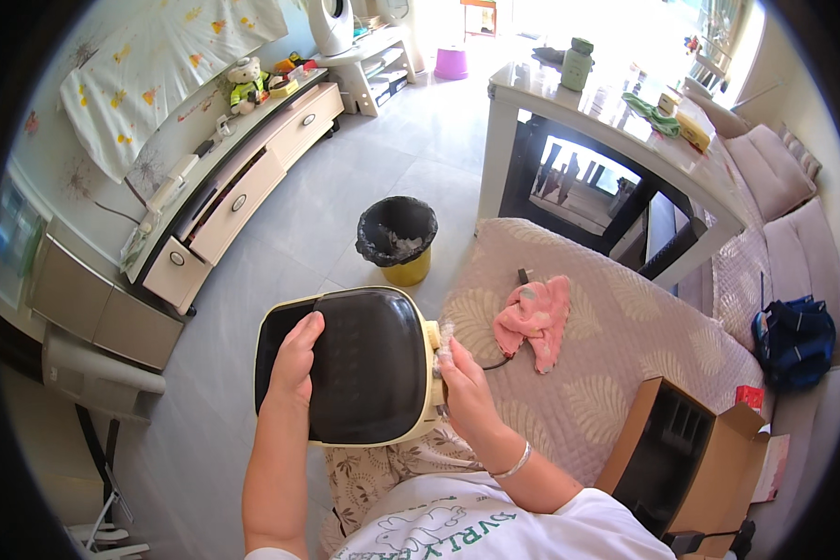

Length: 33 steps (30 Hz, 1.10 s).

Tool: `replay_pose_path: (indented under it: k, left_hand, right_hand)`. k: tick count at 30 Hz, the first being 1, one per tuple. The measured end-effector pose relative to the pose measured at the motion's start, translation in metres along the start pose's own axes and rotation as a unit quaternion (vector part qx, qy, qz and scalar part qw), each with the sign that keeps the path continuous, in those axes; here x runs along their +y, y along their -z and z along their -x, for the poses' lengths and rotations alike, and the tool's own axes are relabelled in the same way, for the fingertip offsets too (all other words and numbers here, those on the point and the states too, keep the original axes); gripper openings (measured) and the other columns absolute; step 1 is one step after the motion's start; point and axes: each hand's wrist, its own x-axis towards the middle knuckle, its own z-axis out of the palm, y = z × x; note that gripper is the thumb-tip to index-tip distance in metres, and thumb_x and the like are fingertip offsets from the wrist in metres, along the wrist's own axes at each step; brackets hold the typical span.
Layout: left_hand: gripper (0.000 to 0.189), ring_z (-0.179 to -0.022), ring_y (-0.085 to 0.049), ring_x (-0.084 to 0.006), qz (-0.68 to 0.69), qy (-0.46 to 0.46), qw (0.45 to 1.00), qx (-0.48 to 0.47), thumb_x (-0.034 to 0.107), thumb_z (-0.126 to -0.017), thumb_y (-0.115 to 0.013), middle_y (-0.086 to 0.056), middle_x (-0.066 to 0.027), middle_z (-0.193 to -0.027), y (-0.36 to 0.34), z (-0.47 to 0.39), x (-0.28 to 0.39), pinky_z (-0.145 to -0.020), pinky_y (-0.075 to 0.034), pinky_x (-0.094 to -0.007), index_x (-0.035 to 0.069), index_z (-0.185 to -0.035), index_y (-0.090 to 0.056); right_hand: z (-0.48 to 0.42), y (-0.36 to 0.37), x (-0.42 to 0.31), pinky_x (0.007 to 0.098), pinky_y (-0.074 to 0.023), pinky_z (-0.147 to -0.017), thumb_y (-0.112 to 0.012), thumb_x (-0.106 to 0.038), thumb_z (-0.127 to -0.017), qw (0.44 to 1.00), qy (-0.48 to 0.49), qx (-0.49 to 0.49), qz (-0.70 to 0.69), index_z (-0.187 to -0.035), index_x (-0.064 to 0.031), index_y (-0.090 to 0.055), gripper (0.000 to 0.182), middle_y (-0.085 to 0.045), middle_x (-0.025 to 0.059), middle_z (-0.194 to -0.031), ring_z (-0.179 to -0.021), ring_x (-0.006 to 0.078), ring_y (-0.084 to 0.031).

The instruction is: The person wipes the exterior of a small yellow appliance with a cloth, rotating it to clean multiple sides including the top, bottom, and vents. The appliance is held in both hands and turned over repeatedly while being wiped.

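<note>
A cream-edged electric appliance with a glossy black top (371, 364) is held over my lap, its knobs (432, 334) facing right. My left hand (295, 360) lies across the black surface on its left part, fingers pointing away from me. At the knob side, my right hand (467, 381) pinches a small pale, translucent crumpled wad (446, 339) against the cream edge. A dark cord (497, 364) runs right from the appliance and passes beneath a crumpled pink cloth (535, 322). Beyond that cloth a black plug (523, 276) lies on the quilted cover.
A yellow bin (407, 271) with a black liner stands on the tiled floor ahead. The quilted sofa cover (602, 343) stretches to my right, bearing an open cardboard box (700, 462). A white-topped table (602, 105) stands ahead right, a low drawer cabinet (238, 203) at left.
</note>
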Motion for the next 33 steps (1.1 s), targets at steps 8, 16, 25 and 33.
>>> replay_pose_path:
  k: [8, 16, 25, 33]
  left_hand:
    - [0.040, -0.114, -0.057, -0.0153, -0.028, -0.003, 0.999, 0.027, 0.026, -0.101, -0.056, -0.063, -0.0063, -0.124, -0.019, 0.001, 0.002, -0.100, -0.043, -0.0307, -0.001, -0.130, -0.057]
    - [0.040, -0.105, -0.061, -0.0170, -0.041, 0.003, 0.998, 0.046, 0.028, -0.099, -0.057, -0.066, -0.0084, -0.117, -0.013, 0.003, -0.004, -0.095, -0.046, -0.0311, -0.002, -0.126, -0.059]
    - [0.074, -0.084, -0.067, -0.0402, -0.649, -0.165, 0.736, 0.102, 0.049, -0.092, -0.060, -0.069, -0.0242, -0.094, -0.045, 0.091, 0.002, -0.078, -0.052, -0.0417, -0.011, -0.133, -0.047]
    - [0.091, -0.066, -0.066, -0.0349, -0.727, -0.238, 0.643, -0.006, 0.044, -0.073, -0.080, -0.064, -0.0185, -0.069, -0.039, 0.107, 0.004, -0.062, -0.051, -0.0427, -0.018, -0.128, -0.044]
  right_hand:
    - [0.030, 0.013, -0.027, 0.0297, -0.0427, -0.096, -0.050, -0.013, -0.100, 0.946, 0.156, -0.016, 0.285, -0.127, 0.0066, -0.057, 0.034, -0.053, 0.0153, -0.132, -0.114, 0.0194, -0.054]
    - [0.022, -0.049, -0.065, 0.0409, -0.0434, -0.098, -0.062, 0.003, -0.083, 0.810, 0.428, -0.133, 0.378, -0.115, 0.0024, -0.063, 0.033, -0.057, 0.0173, -0.126, -0.112, 0.0348, -0.055]
    - [-0.034, -0.046, -0.065, 0.0443, -0.0437, -0.094, -0.062, -0.004, -0.082, 0.780, 0.473, -0.107, 0.397, -0.104, -0.0039, -0.066, 0.023, -0.060, 0.0162, -0.120, -0.106, 0.0367, -0.056]
    - [-0.058, -0.045, -0.065, 0.0384, -0.0455, -0.093, -0.059, -0.007, -0.089, 0.867, 0.377, -0.078, 0.315, -0.106, -0.0021, -0.067, 0.019, -0.061, 0.0158, -0.119, -0.108, 0.0345, -0.056]
